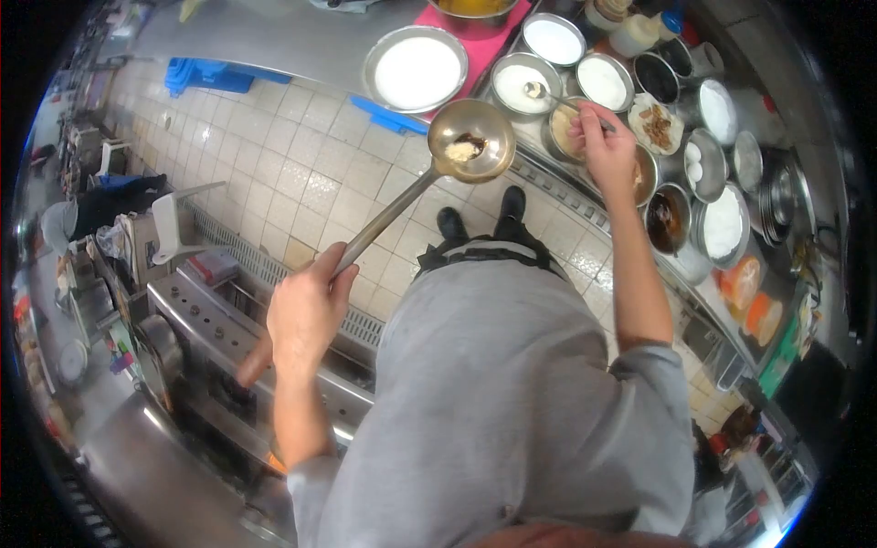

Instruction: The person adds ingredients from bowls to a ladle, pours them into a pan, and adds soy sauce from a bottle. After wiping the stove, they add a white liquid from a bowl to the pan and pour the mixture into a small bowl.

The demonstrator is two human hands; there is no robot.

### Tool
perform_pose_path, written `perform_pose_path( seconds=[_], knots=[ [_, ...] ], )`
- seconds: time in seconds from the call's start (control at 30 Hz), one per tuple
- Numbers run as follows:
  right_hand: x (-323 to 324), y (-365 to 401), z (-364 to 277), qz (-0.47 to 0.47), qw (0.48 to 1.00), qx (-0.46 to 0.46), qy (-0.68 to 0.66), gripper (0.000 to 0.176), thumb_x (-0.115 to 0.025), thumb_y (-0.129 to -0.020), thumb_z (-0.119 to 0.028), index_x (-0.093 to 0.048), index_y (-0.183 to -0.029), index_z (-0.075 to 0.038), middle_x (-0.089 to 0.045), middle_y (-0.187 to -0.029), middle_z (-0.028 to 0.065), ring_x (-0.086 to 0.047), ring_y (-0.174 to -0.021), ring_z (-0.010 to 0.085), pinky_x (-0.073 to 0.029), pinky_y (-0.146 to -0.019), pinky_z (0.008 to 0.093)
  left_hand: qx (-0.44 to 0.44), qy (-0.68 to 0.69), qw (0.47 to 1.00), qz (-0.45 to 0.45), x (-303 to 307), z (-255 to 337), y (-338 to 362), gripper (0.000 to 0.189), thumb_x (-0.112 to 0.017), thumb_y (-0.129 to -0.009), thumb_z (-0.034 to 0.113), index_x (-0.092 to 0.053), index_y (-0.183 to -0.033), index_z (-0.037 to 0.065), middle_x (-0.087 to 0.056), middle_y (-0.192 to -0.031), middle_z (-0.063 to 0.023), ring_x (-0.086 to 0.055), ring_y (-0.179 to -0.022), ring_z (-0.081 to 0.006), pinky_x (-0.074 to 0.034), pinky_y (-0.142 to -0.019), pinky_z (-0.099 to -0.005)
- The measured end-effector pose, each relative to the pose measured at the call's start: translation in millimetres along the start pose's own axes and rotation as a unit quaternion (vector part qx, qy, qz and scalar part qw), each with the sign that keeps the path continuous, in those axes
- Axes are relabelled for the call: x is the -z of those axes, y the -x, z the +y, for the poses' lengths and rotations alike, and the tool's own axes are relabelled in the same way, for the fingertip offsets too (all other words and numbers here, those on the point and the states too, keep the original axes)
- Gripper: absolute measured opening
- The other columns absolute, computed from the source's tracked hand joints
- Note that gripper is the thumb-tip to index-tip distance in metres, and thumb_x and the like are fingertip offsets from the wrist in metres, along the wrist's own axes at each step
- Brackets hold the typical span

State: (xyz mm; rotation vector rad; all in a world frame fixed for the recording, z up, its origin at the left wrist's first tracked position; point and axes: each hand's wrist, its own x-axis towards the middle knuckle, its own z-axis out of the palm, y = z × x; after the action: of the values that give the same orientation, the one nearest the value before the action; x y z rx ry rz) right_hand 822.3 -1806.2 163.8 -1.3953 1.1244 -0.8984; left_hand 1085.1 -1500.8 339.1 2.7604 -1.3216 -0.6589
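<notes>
My left hand [306,306] is closed around the long handle of a metal ladle [471,142]. Dark sauce and a pale paste [461,151] lie in the ladle's bowl, which hangs over the floor beside the counter. Pinched in my right hand [605,146] is a small spoon [537,90], its tip holding some white stuff. That tip is above a metal bowl of white powder [523,84]. Below the right hand sits a container of tan contents [565,131], partly hidden by the hand.
A large bowl of white contents [416,71] stands at the counter's edge, near a pink mat [475,55]. Eggs [694,164], dark sauce [667,219] and squeeze bottles [634,35] are on the right counter. A steel stove [219,320] stands at left.
</notes>
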Motion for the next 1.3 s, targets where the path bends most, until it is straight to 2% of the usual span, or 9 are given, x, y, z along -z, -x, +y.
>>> perform_pose_path(
  seconds=[0.27, 0.5, 0.63, 0.83, 1.03, 1.13, 1.2, 1.23, 1.3],
  knots=[
    [-22, -19, 15, -0.044, 0.996, -0.059, -0.048, 0.026, -0.057, -0.102, -0.018, -0.067, -0.117, 0.002, -0.071, -0.095, 0.0116, -0.070, -0.077, 0.0152, -0.055, -0.063, 0.0252, 0.025, 0.019, 0.999, 0.023, 6, 2, 6, 0.032, -0.072, -0.089, 0.026, -0.071, -0.119, 0.014, -0.072, -0.087, -0.0162, -0.072, -0.082, -0.0337, -0.056, -0.072, -0.0421],
    [-14, -20, 16, 0.006, 0.980, -0.137, -0.148, 0.026, -0.059, -0.099, -0.016, -0.067, -0.115, 0.003, -0.070, -0.093, 0.0127, -0.071, -0.076, 0.0192, -0.057, -0.064, 0.0294, 0.031, 0.020, 0.999, 0.033, 11, 4, 3, 0.034, -0.073, -0.090, 0.025, -0.071, -0.120, 0.009, -0.073, -0.086, -0.0183, -0.074, -0.078, -0.0304, -0.056, -0.071, -0.0377],
    [-2, -16, 14, 0.025, 0.969, -0.134, -0.204, 0.026, -0.059, -0.099, -0.014, -0.066, -0.115, 0.005, -0.069, -0.090, 0.0123, -0.071, -0.075, 0.0193, -0.057, -0.064, 0.0297, 0.031, 0.009, 0.999, 0.036, 15, 3, -1, 0.033, -0.070, -0.090, 0.029, -0.071, -0.120, 0.017, -0.072, -0.087, -0.0151, -0.070, -0.084, -0.0359, -0.056, -0.073, -0.0450],
    [8, -10, -19, 0.043, 0.958, -0.105, -0.264, 0.024, -0.061, -0.098, -0.014, -0.069, -0.111, 0.004, -0.070, -0.088, 0.0108, -0.068, -0.071, 0.0182, -0.057, -0.063, 0.0296, 0.008, -0.014, 1.000, 0.023, 25, 7, -9, 0.031, -0.068, -0.091, 0.030, -0.071, -0.119, 0.017, -0.071, -0.083, -0.0142, -0.070, -0.080, -0.0355, -0.055, -0.071, -0.0448],
    [-7, 20, -59, -0.046, 0.977, -0.050, -0.203, 0.020, -0.063, -0.098, -0.011, -0.070, -0.111, 0.003, -0.070, -0.090, 0.0095, -0.067, -0.073, 0.0148, -0.055, -0.064, 0.0269, -0.019, -0.018, 0.999, 0.019, 31, 13, -17, 0.029, -0.067, -0.092, 0.030, -0.070, -0.118, 0.018, -0.070, -0.081, -0.0133, -0.069, -0.081, -0.0352, -0.054, -0.071, -0.0454],
    [-18, 40, -65, -0.135, 0.988, 0.053, -0.050, 0.021, -0.061, -0.100, -0.011, -0.070, -0.114, 0.002, -0.070, -0.091, 0.0086, -0.067, -0.076, 0.0126, -0.054, -0.064, 0.0251, -0.044, -0.013, 0.998, 0.037, 30, 16, -21, 0.029, -0.067, -0.093, 0.030, -0.069, -0.118, 0.018, -0.070, -0.082, -0.0133, -0.069, -0.081, -0.0355, -0.054, -0.071, -0.0458],
    [-13, 45, -65, -0.156, 0.961, 0.212, 0.082, 0.023, -0.059, -0.102, -0.012, -0.069, -0.118, 0.001, -0.070, -0.092, 0.0075, -0.067, -0.079, 0.0117, -0.055, -0.065, 0.0239, -0.060, -0.021, 0.997, 0.042, 31, 21, -26, 0.029, -0.067, -0.093, 0.031, -0.069, -0.119, 0.018, -0.070, -0.082, -0.0134, -0.069, -0.081, -0.0358, -0.054, -0.071, -0.0462],
    [-6, 45, -63, -0.148, 0.962, 0.212, 0.087, 0.023, -0.059, -0.102, -0.012, -0.069, -0.118, 0.001, -0.070, -0.092, 0.0075, -0.067, -0.079, 0.0117, -0.055, -0.065, 0.0239, -0.070, -0.019, 0.996, 0.041, 30, 24, -28, 0.029, -0.067, -0.093, 0.031, -0.069, -0.119, 0.018, -0.070, -0.082, -0.0134, -0.069, -0.081, -0.0358, -0.054, -0.071, -0.0462],
    [8, 41, -50, -0.036, 0.990, 0.114, -0.071, 0.024, -0.059, -0.103, -0.014, -0.068, -0.119, 0.001, -0.071, -0.095, 0.0074, -0.067, -0.082, 0.0124, -0.056, -0.067, 0.0246, -0.064, -0.021, 0.997, 0.048, 31, 30, -32, 0.029, -0.067, -0.093, 0.030, -0.069, -0.119, 0.019, -0.070, -0.083, -0.0137, -0.069, -0.081, -0.0362, -0.054, -0.071, -0.0466]
  ],
)
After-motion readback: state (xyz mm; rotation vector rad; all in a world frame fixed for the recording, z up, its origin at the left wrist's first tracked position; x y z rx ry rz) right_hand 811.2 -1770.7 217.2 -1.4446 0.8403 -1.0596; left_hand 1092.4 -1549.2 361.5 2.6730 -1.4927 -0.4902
